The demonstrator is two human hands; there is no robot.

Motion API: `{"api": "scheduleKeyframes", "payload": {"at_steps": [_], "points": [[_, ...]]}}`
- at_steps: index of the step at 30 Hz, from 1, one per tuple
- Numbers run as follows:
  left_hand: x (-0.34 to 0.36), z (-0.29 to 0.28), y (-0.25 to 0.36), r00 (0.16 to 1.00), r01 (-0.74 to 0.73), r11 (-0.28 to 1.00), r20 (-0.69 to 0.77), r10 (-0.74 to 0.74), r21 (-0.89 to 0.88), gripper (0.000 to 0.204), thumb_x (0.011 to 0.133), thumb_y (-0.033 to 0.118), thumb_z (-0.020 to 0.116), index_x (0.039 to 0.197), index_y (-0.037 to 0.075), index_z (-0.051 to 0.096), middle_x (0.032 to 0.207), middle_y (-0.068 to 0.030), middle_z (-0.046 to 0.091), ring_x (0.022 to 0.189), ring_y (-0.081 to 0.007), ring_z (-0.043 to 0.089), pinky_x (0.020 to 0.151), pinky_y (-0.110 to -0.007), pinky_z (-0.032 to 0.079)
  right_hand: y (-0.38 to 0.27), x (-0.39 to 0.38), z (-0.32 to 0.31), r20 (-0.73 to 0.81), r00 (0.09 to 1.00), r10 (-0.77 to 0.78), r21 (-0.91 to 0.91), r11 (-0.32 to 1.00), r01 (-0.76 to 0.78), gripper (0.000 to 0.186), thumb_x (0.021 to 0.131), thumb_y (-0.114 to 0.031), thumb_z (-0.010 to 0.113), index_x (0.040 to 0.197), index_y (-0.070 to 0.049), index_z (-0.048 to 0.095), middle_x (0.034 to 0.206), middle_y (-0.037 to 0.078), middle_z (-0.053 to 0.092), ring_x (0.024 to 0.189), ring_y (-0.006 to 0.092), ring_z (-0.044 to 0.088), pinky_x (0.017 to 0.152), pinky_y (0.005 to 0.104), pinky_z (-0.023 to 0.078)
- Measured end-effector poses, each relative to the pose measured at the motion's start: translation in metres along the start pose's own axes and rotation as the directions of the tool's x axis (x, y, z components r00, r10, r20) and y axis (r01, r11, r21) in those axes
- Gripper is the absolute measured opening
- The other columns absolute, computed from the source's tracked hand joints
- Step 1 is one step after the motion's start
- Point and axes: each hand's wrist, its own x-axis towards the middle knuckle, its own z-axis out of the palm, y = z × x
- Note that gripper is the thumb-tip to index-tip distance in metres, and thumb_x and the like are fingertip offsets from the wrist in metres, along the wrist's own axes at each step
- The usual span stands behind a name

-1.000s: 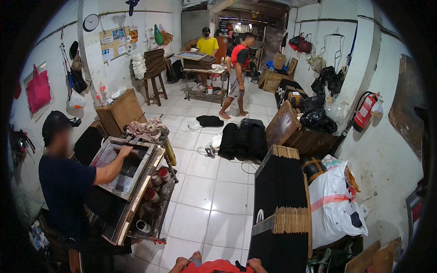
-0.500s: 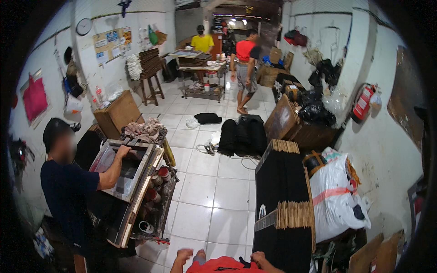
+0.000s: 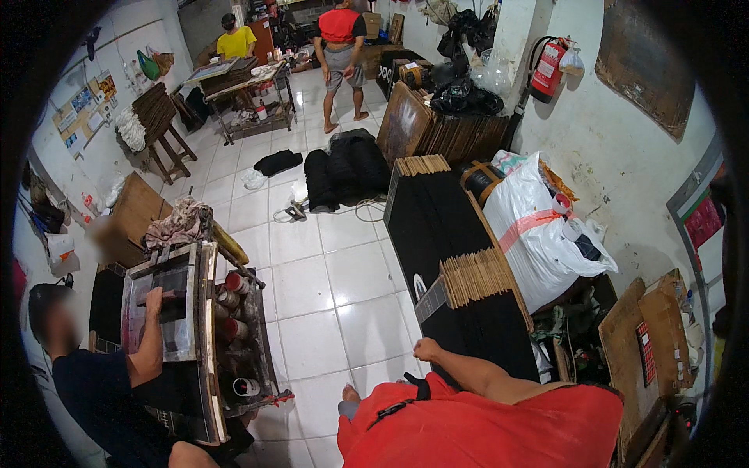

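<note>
My right hand (image 3: 427,350) hangs in front of my body with its fingers curled in, and nothing shows in it. Nearest to it is a long stack of black cloth panels (image 3: 437,218) on brown boards, just beyond and to the right. A sheaf of brown cardboard edges (image 3: 474,278) stands up across that stack. I cannot make out my left hand. A rounded bit of bare skin (image 3: 191,455) shows at the lower edge; whose it is I cannot tell. My red top (image 3: 476,425) fills the lower middle.
At left a person in dark clothing reaches over a framed screen (image 3: 187,312) on a bench, with paint cans (image 3: 234,282) on its rack. Black bundles (image 3: 347,168) and a cable lie on the tiled floor ahead. A white sack (image 3: 538,234) stands right. Two people are farther back.
My view has swung to the right and down. My right arm now shows at more length, beside the black stack. The left hand, seen before at the lower edge, no longer shows.
</note>
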Motion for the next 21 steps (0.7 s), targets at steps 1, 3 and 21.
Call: {"api": "scheduleKeyframes", "payload": {"at_steps": [1, 3, 21], "points": [[-0.001, 0.001, -0.003, 1.000, 0.006, 1.000, 0.010, -0.005, -0.005, 0.032, 0.083, 0.027, 0.056, 0.101, 0.001, 0.055, 0.093, -0.0136, 0.060, 0.072, -0.0192, 0.057, 0.060, -0.028, 0.046, -0.008, 0.000, -0.001, -0.005, 0.999, -0.041, 0.012, 0.999, 0.041, 0.024, 0.067, -0.019, 0.068, 0.085, -0.002, 0.067, 0.079, 0.014, 0.067, 0.068, 0.0202, 0.066, 0.065, 0.0323, 0.052], [-0.002, 0.001, -0.002, 0.999, 0.028, 1.000, 0.025, -0.028, -0.011, 0.033, 0.083, 0.027, 0.056, 0.102, 0.001, 0.054, 0.093, -0.0137, 0.060, 0.072, -0.0194, 0.057, 0.060, -0.028, 0.047, -0.021, 0.003, -0.002, -0.035, 0.995, -0.098, 0.060, 0.993, 0.100, 0.025, 0.066, -0.018, 0.071, 0.086, -0.003, 0.067, 0.079, 0.013, 0.067, 0.068, 0.0202, 0.066, 0.065, 0.0323, 0.052], [0.007, 0.001, -0.012, 0.988, 0.127, 0.991, 0.089, -0.123, -0.039, 0.038, 0.086, 0.029, 0.057, 0.108, -0.001, 0.052, 0.095, -0.0152, 0.061, 0.075, -0.0209, 0.059, 0.062, -0.028, 0.048, 0.043, 0.004, 0.022, 0.059, 0.997, 0.057, -0.099, 0.994, -0.051, 0.014, 0.069, -0.017, 0.063, 0.075, -0.006, 0.069, 0.064, 0.011, 0.064, 0.052, 0.0195, 0.060, 0.052, 0.0338, 0.048]]}}
